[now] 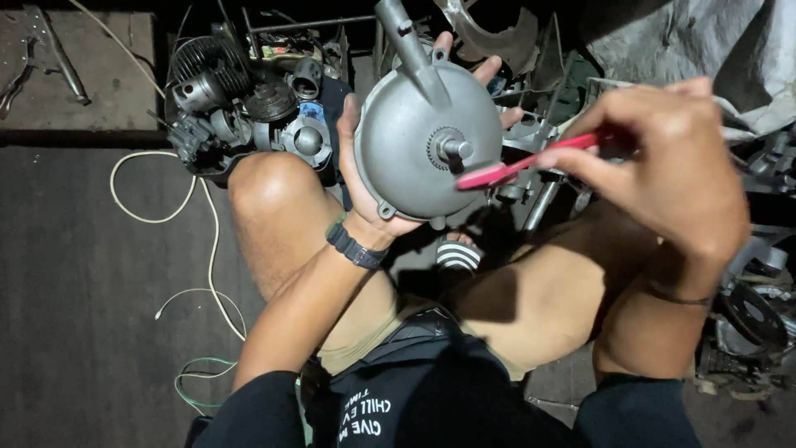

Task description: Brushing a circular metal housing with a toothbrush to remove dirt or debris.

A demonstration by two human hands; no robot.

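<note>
Left hand (365, 178) cups a round grey metal cover (419, 145); right hand (672, 166), at three o'clock, pinches a red brush (518, 166) against its hub. Step: cleaning the hub; next calls for steady strokes.

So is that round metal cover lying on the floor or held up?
Held up: the left hand cups the round metal cover above the knees, clear of the floor.

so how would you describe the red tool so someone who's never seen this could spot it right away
Start at the round grey metal cover that the left hand holds up above the knees. From the short shaft at its centre, look just right and down: the red tool lies slanted there, its far end pinched in the right hand. It is the only bright red thing among grey and black metal parts.
</note>
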